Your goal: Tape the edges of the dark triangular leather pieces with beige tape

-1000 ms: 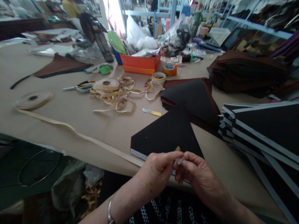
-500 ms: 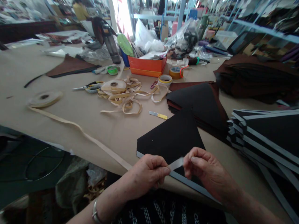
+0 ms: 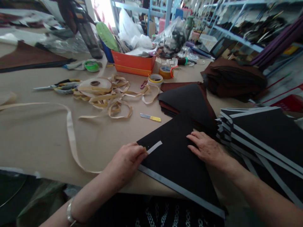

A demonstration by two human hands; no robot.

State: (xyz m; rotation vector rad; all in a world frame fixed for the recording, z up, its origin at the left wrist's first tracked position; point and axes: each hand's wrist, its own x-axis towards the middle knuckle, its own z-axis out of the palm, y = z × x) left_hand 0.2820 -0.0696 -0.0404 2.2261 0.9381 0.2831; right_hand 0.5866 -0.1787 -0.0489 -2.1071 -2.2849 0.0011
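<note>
A black triangular panel (image 3: 176, 167) lies on the tan paper-covered table (image 3: 42, 142), with a grey strip (image 3: 181, 191) along its near edge. A short white strip (image 3: 154, 147) lies on the panel's dark face. My left hand (image 3: 125, 162) rests at the panel's left edge, its fingertips pinching the strip's near end. My right hand (image 3: 205, 148) lies flat on the panel, holding nothing, with its fingers slightly apart. The panel's far corner runs under a second dark stack.
Beyond the panel lie a stack of black and brown panels (image 3: 189, 101), a yellow-handled knife (image 3: 150, 117), tangled beige tape (image 3: 106, 101), scissors (image 3: 67, 85) and an orange box (image 3: 132, 63). Grey-edged black panels (image 3: 265, 132) stack at right.
The white strip has gone from being held up between both hands to lying on the panel. My right hand has let go and flattened on the panel. The view has swung left.
</note>
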